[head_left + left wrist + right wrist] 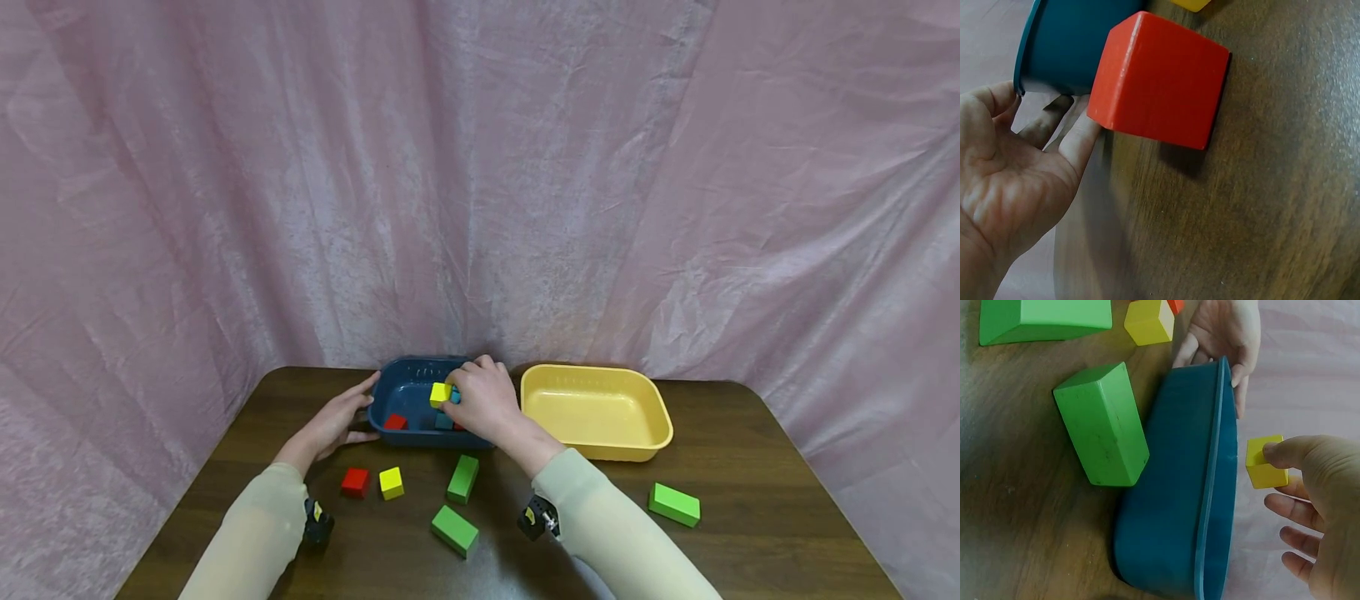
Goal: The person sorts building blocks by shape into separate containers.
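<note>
My right hand (483, 398) pinches a yellow cube (439, 395) between thumb and fingertips, above the dark blue bin (408, 392). The right wrist view shows that cube (1266, 464) over the bin's rim, with the other fingers slightly bent. At the bin's left end, my left hand (335, 423) has its spread fingers against the outer wall and rim. Inside the bin lie a red block (395, 422) and blue blocks (444, 420), partly hidden by my right hand. Close by my left hand, a red cube (1166, 81) stands on the table.
A yellow bin (596, 417) stands right of the blue one. In front of the blue bin are a second yellow cube (392, 483) and two green blocks (455, 531). Another green block (674, 504) lies at the right. A pink curtain (480, 183) hangs behind the table.
</note>
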Available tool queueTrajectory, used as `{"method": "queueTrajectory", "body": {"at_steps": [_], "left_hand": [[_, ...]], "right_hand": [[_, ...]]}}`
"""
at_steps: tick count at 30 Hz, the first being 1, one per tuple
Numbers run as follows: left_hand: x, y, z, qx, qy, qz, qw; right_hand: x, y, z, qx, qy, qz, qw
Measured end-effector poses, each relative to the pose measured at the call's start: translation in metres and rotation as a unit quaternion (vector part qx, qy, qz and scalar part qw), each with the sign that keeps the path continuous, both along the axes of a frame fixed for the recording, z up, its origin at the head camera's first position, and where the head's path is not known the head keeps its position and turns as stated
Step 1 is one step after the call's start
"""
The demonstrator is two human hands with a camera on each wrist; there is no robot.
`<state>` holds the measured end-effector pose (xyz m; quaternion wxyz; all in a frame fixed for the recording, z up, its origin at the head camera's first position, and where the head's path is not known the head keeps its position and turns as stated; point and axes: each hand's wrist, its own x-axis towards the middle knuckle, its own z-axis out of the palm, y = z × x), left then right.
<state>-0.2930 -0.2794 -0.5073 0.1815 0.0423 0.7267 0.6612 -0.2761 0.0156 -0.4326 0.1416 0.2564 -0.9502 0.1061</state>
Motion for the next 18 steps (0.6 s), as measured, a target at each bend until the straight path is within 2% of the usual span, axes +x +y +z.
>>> {"method": "queueTrajectory", "body": {"at_steps": [18], "left_hand": [[-0.001, -0.001, -0.004, -0.001, 0.006, 0.003, 1.0]], "right_hand": [[-0.001, -0.018, -0.011, 0.026, 0.0, 0.002, 1.0]]}}
